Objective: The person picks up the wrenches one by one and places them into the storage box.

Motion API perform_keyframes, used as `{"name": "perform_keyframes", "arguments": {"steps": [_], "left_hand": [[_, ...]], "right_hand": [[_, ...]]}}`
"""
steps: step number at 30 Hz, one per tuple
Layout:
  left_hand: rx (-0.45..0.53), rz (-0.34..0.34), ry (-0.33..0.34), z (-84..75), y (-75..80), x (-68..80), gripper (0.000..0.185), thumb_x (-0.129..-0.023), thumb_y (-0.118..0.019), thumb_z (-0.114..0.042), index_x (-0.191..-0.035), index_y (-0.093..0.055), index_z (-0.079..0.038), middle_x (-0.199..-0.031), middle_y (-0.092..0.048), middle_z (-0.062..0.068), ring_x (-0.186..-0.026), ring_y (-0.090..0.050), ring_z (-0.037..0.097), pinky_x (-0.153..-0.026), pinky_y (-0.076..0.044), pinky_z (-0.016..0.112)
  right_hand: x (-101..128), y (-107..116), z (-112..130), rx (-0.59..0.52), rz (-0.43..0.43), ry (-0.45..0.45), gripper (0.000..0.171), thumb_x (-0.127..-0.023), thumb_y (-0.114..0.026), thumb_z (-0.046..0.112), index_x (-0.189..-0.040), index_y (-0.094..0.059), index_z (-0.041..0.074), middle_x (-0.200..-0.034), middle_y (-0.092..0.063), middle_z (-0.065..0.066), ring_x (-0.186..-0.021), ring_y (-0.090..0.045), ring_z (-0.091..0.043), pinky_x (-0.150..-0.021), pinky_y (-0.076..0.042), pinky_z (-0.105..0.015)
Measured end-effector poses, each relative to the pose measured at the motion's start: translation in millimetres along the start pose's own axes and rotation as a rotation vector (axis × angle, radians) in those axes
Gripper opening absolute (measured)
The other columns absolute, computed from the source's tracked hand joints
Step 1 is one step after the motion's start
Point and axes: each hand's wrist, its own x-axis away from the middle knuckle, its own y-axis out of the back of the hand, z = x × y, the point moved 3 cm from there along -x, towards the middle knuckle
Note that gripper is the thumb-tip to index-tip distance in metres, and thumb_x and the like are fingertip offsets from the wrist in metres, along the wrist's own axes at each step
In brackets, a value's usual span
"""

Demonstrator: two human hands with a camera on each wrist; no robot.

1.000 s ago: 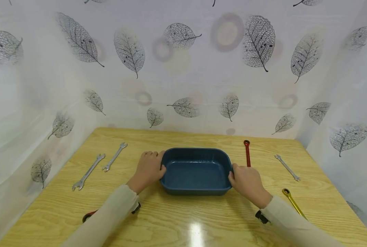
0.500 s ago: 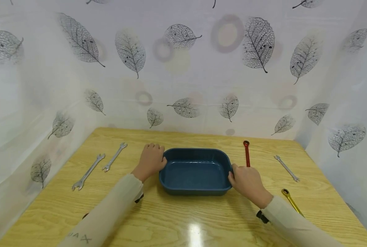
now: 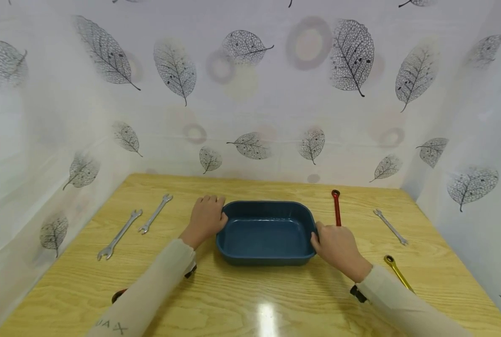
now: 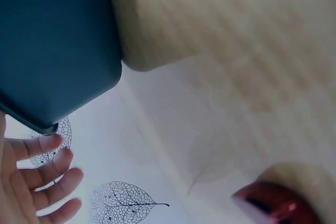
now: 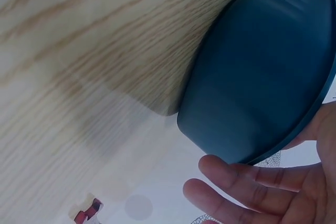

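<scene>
A dark blue rectangular tray sits on the wooden table, with nothing in it. My left hand lies at its left end, thumb against the rim. In the left wrist view its fingers are straight and just clear of the tray. My right hand rests at the tray's right end, thumb on the rim. The right wrist view shows that hand's fingers stretched out beside the tray wall, not wrapped round it.
Two silver wrenches lie on the left. A red wrench, a silver wrench and a gold wrench lie on the right. A red object shows by my left sleeve. Leaf-print walls enclose the table.
My left hand has come off the tray's left end and shifted a little farther away, its fingers now straight. The right hand and the tray have barely moved.
</scene>
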Motion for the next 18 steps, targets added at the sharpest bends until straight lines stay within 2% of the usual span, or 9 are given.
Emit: {"name": "perform_keyframes", "arguments": {"steps": [6,9,14,18], "left_hand": [[0.031,0.048,-0.025,1.0,-1.7,-1.2,0.028,-0.080,-0.054,-0.014,-0.105,-0.058,-0.003,-0.092,-0.062,0.015,-0.085,-0.060,0.031,-0.078,-0.049,0.045],[0.038,0.036,-0.030,0.7,-2.1,-0.5,0.026,-0.079,-0.053,-0.013,-0.104,-0.057,-0.004,-0.091,-0.060,0.015,-0.083,-0.058,0.030,-0.077,-0.049,0.045],[0.029,0.002,-0.025,0.2,-2.3,-0.5,0.026,-0.078,-0.054,-0.013,-0.102,-0.058,-0.005,-0.089,-0.057,0.014,-0.079,-0.054,0.029,-0.073,-0.047,0.044],[0.017,-0.013,-0.014,-0.6,-2.1,-0.9,0.025,-0.077,-0.054,-0.014,-0.101,-0.059,-0.006,-0.087,-0.055,0.014,-0.078,-0.052,0.028,-0.072,-0.047,0.043]], "right_hand": [[0,1,0,-0.003,0.014,0.004,0.023,-0.082,-0.066,0.019,-0.067,-0.052,0.008,-0.045,-0.035,0.003,-0.036,-0.032,-0.008,-0.037,-0.023,-0.021],[0,2,0,0.001,0.016,0.012,0.023,-0.082,-0.066,0.019,-0.067,-0.053,0.008,-0.045,-0.035,0.003,-0.037,-0.032,-0.008,-0.037,-0.023,-0.021],[0,11,-2,0.018,-0.004,0.024,0.016,-0.082,-0.067,0.019,-0.078,-0.062,0.004,-0.045,-0.041,0.002,-0.036,-0.035,-0.008,-0.036,-0.028,-0.023],[2,20,-9,0.040,-0.006,0.014,0.015,-0.082,-0.066,0.019,-0.081,-0.063,0.004,-0.045,-0.044,0.000,-0.035,-0.035,-0.009,-0.036,-0.029,-0.024]]}}
